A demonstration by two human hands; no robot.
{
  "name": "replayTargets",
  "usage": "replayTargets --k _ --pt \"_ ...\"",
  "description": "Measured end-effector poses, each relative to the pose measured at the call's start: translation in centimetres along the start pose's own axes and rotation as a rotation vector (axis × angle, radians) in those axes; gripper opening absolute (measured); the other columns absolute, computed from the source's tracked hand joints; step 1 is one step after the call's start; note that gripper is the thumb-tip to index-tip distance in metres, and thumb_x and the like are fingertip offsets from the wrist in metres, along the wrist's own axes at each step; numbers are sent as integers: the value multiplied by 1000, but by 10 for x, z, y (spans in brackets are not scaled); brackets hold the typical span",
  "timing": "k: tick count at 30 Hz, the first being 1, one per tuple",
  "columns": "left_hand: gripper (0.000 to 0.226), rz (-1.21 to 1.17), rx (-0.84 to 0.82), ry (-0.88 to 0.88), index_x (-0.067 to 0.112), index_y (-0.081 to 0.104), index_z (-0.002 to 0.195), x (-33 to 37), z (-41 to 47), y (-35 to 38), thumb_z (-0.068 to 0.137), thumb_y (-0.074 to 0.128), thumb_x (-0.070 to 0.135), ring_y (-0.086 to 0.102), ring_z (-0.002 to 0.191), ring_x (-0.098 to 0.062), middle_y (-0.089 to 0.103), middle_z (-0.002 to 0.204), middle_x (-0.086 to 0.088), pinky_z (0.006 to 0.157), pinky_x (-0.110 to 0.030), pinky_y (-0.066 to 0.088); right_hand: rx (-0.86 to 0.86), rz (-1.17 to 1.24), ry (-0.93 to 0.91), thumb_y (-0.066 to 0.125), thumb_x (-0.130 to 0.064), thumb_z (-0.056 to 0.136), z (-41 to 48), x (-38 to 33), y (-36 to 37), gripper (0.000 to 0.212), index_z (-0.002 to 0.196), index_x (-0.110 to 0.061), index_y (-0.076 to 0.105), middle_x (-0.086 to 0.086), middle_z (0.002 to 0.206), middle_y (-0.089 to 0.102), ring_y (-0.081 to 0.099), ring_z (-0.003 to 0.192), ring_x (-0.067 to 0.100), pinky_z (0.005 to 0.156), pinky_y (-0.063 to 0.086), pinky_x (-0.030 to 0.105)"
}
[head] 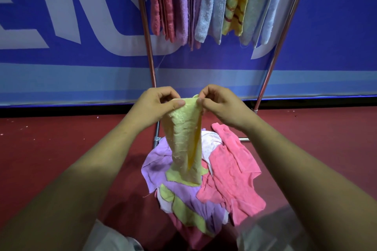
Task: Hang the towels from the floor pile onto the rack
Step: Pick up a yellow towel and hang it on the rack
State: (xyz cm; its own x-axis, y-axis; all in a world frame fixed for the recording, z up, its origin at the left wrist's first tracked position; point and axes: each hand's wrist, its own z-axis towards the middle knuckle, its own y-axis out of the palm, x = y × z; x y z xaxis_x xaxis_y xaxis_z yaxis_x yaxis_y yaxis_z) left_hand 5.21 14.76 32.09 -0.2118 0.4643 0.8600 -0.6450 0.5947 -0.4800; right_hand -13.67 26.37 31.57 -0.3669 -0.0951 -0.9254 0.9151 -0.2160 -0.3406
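Note:
A pale yellow towel hangs down from both of my hands, its lower end still touching the floor pile of pink, lilac, white and yellow towels. My left hand pinches the towel's top edge between thumb and fingers. My right hand pinches the same edge right beside it. Above and behind stands the metal rack, with several pink, lilac, blue and yellow towels hung side by side on it.
A blue banner wall with large pale letters runs behind the rack. The floor is dark red. The rack's right leg slants down to the floor; a low crossbar lies behind the pile.

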Motion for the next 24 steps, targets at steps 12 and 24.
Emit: replayTargets --k 12,24 --pt "22 292 -313 0 19 59 74 -18 -2 -26 85 77 26 45 70 -2 51 82 5 71 -23 37 91 -224 -32 58 -8 98 0 7 -16 5 93 -6 58 -2 73 62 59 66 14 71 52 40" --pt "33 44 -356 -65 14 61 82 -9 -4 -19 78 77 43 43 71 -17 49 73 -9 70 -35 34 116 -286 34 63 -8 95 -2 4 -28 6 89 -9 63 10 78 70 68 71 20 75 59 39"
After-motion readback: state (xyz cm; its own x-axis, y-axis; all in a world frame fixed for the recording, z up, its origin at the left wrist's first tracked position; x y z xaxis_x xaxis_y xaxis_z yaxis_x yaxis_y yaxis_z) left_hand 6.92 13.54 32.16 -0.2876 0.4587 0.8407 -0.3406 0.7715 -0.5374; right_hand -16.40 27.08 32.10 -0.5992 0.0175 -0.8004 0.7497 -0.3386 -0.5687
